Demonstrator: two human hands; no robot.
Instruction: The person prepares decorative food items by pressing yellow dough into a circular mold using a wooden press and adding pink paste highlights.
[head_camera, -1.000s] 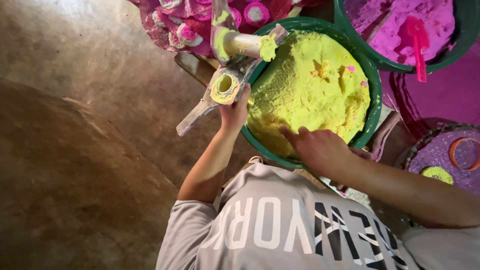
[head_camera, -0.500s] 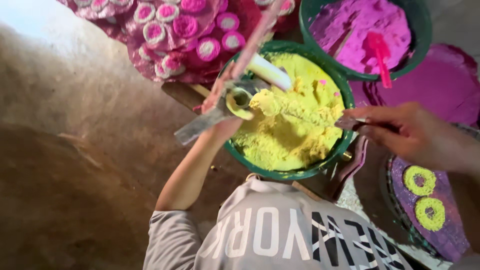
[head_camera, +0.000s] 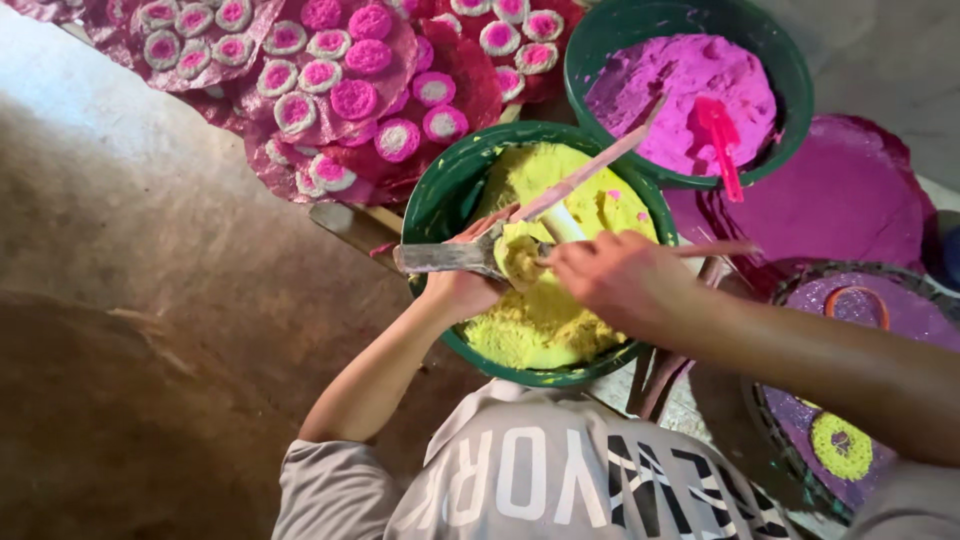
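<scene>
My left hand (head_camera: 462, 288) grips a grey mould tool (head_camera: 445, 258) over the green basin (head_camera: 440, 200) of yellow paste (head_camera: 540, 320). The tool's cup (head_camera: 520, 260) is packed with yellow paste, and a long pink-stained rod (head_camera: 600, 165) slants up from it to the right. My right hand (head_camera: 610, 282) is shut on a thin stick (head_camera: 722, 247) and presses at the cup. Both hands meet above the middle of the basin.
A second green basin (head_camera: 600, 40) behind holds magenta paste with a pink scoop (head_camera: 722, 135). Sheets with several pink and white round discs (head_camera: 350, 90) lie at the back left. A round tray (head_camera: 800, 300) with a yellow ring (head_camera: 842, 445) sits at my right. Brown floor lies to the left.
My right hand came in from the right with the stick and now meets the mould. My left hand lowered the mould over the yellow basin. The view shifted closer.
</scene>
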